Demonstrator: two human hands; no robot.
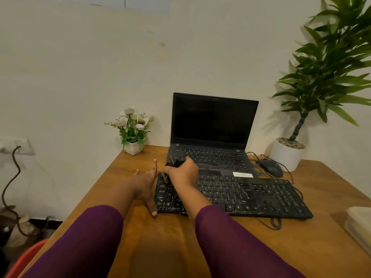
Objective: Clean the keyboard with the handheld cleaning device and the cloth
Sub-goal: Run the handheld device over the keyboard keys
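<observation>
Gripping handheld cleaning device [176, 158] in right hand [183, 173], just left of frame centre, fingers curled round the dark body. Holding it steeply tilted, with the lower working end down on the keys at the upper-left corner of keyboard [251, 195] and the upper end poking out above the knuckles toward laptop [214, 121]. Failing to make out nozzle or brush detail through the blur.

Laying left hand [147, 183] flat on desk [160, 237], fingers straight and close together, thumb spread. Touching keyboard's left short side with the hand's edge, probably bracing against sliding.

Noting keyboard lying flat from centre toward lower right of frame, keys up. Running its long axis left to right, dipping slightly toward the right edge. Pointing near edge toward bottom of frame and far edge toward laptop's front lip; touching or overlapping there, cannot tell which.

Judging device as light and rigid, manageable one-handed. Taking hold round the mid-body, as here, and leaving the tip free.

Judging keyboard as light, stiff plastic, likely to skate on smooth wood under sideways strokes. Treating keycaps as easily popped, so going gently. Steadying by a short edge or bare frame, not by the keys.

Seeing mouse [270, 167] right of laptop and flower pot [133, 147] to its left.
</observation>
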